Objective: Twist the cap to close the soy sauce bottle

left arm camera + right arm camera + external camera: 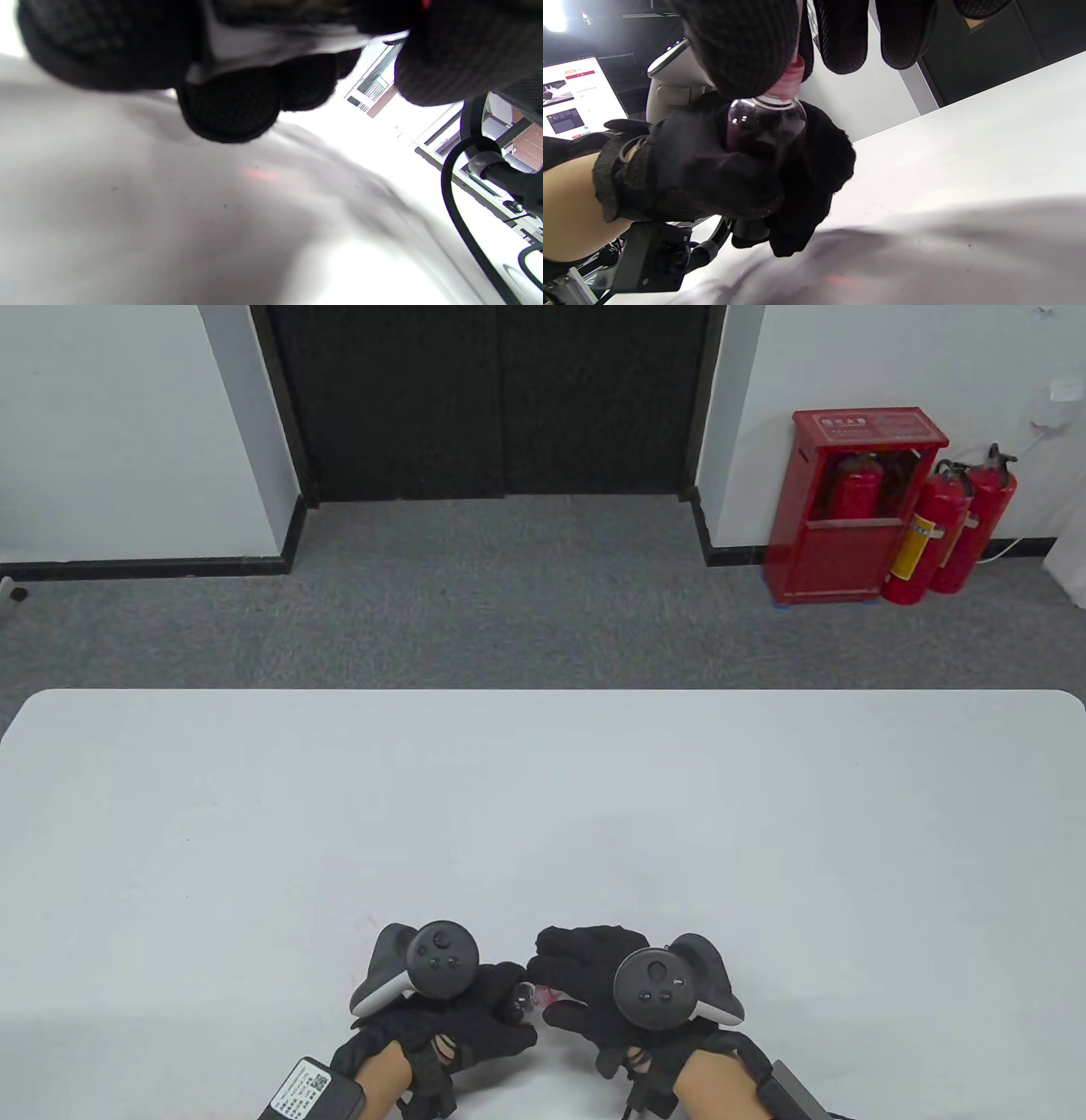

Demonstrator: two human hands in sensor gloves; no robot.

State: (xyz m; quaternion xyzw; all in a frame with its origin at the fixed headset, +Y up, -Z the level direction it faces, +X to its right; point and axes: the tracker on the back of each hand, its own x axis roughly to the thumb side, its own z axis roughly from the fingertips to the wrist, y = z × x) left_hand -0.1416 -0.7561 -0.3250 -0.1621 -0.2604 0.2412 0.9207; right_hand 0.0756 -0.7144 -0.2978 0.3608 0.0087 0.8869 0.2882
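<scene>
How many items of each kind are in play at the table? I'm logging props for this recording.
Soy sauce bottle: 1
Red cap: 1
Gloved hands: 2, left hand and right hand
Trackers: 2, left tracker and right tracker
Total: 6

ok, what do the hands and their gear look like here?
Both hands, left and right, wear black knit gloves, bare forearms behind. Each back carries a dark grey round tracker with buttons and a white ring: left, right. A labelled black box sits at the left wrist.
</scene>
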